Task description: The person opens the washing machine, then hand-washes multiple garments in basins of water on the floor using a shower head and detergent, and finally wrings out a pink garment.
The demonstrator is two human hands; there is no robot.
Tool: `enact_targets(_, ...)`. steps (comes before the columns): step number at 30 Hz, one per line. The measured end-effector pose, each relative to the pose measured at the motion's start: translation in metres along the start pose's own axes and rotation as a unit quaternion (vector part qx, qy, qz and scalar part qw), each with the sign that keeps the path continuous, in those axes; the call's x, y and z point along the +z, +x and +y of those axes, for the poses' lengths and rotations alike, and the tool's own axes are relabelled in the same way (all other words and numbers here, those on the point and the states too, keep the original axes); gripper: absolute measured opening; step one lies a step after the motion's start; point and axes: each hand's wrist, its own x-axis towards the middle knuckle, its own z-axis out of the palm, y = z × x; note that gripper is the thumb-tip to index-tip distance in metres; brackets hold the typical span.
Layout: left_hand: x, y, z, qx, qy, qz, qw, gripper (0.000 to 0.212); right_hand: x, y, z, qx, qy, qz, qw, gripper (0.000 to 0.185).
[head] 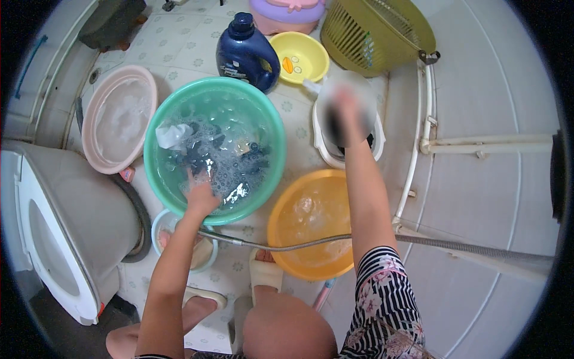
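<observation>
My left hand dips into the sudsy water of a green plastic basin. Its fingertips go under beside dark blue cloth, so any grip on the cloth is hidden. A white cloth piece pokes above the surface at the left. My right hand reaches out over a white plastic container, where a blurred patch covers the hand and something dark beneath it. Whether it holds anything is not visible. Under my right forearm stands an orange basin with water in it.
A blue detergent bottle stands beyond the green basin, beside a yellow bowl and an olive basket. A pink basin and a toilet are at left. A metal shower hose crosses the orange basin.
</observation>
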Motion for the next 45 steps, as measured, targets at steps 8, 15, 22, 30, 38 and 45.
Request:
enact_targets(8,-0.020,0.012,0.009,-0.049,-0.155,0.109,0.981,0.070,0.012,0.009,0.069,0.056,0.067,-0.080,0.993,0.028)
enact_targets(15,0.016,0.051,0.003,-0.068,0.053,-0.074,0.994,0.090,0.025,0.016,0.076,0.026,0.203,-0.149,0.967,0.029)
enact_targets(22,0.030,0.070,-0.029,-0.011,0.082,0.031,0.996,0.067,0.057,-0.004,0.092,-0.136,0.266,-0.303,0.905,0.027)
enact_targets(30,-0.012,0.058,-0.035,-0.049,-0.008,-0.013,0.999,0.044,0.042,-0.019,0.083,-0.001,0.161,-0.072,0.984,0.026)
enact_targets(38,-0.019,0.044,0.002,-0.027,-0.026,0.094,0.995,0.067,0.008,-0.002,0.055,0.047,0.013,-0.118,0.992,0.033)
enact_targets(45,0.025,0.048,-0.028,-0.036,0.085,-0.039,0.995,0.089,0.017,-0.016,0.024,-0.077,-0.182,-0.132,0.971,0.039)
